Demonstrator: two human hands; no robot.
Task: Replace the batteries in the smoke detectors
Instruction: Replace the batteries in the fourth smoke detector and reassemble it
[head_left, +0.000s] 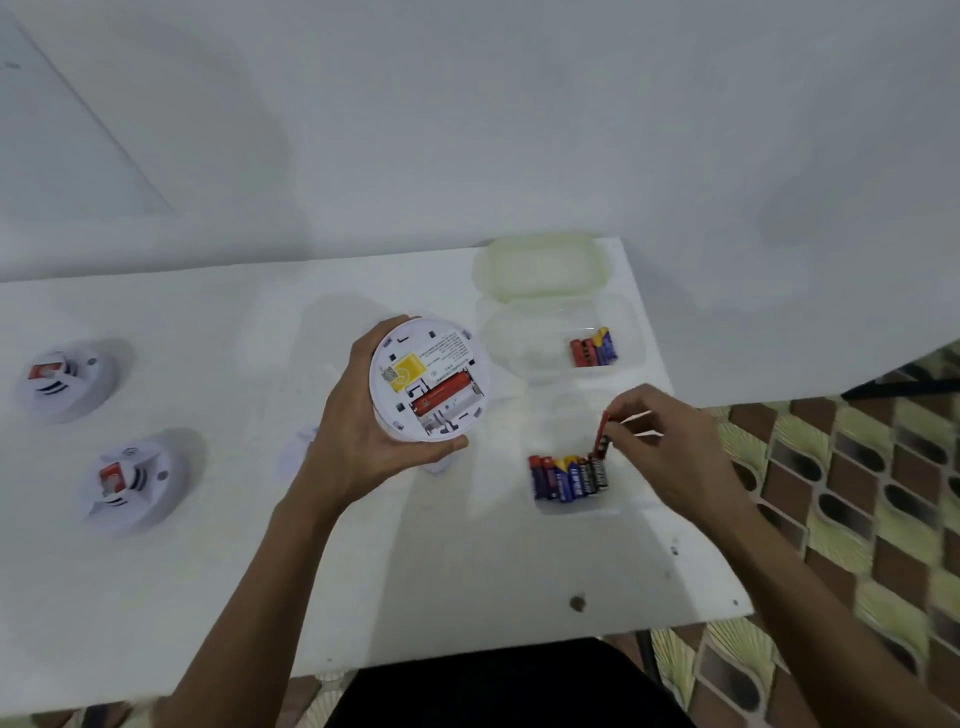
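Note:
My left hand (358, 441) holds a round white smoke detector (428, 382) back side up above the table; its battery bay shows one red battery (444, 396) seated and an empty slot beside it. My right hand (660, 441) pinches a red battery (602, 434) upright by its top, just over a row of several red, blue and black batteries (569, 477) lying in a clear tray (571, 506). A second clear container (498, 338) behind it holds a few more batteries (595, 348).
Two more white smoke detectors (62, 382) (130, 480) lie on the left of the white table (363, 571). A pale green lid (540, 265) rests at the table's back right. The table's right edge borders a patterned tile floor (857, 493). A white wall stands behind.

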